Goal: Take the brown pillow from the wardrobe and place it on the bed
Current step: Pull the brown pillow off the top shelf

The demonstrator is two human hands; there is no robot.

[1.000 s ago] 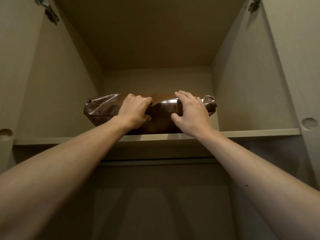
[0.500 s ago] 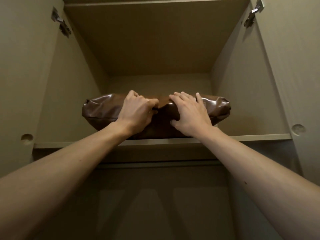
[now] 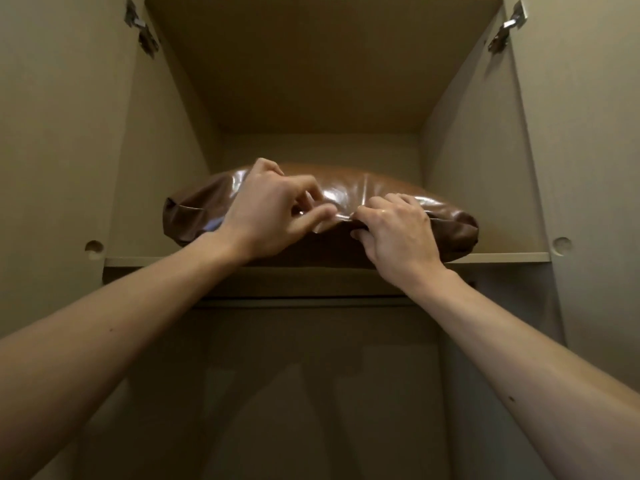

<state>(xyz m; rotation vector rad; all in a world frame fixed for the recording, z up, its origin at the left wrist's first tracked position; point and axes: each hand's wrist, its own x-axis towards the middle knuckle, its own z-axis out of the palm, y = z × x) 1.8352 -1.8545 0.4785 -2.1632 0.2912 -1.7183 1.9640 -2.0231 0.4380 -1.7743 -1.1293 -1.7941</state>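
A shiny brown leather-look pillow [image 3: 367, 188] lies flat on the upper wardrobe shelf [image 3: 502, 257], its front edge overhanging the shelf lip a little. My left hand [image 3: 270, 216] pinches the pillow's front seam left of centre. Just to the right, my right hand [image 3: 398, 237] grips the same seam, thumb under the edge and fingers curled over it. Both arms reach up from below. The bed is not in view.
The wardrobe compartment is beige, with side walls close to the pillow's ends. Both doors stand open, with metal hinges at the top left [image 3: 143, 32] and top right [image 3: 507, 27]. A dark lower compartment [image 3: 311, 393] lies under the shelf.
The pillow has slid forward and to the right on the shelf. Both hands moved from resting on its top to pinching its front seam.
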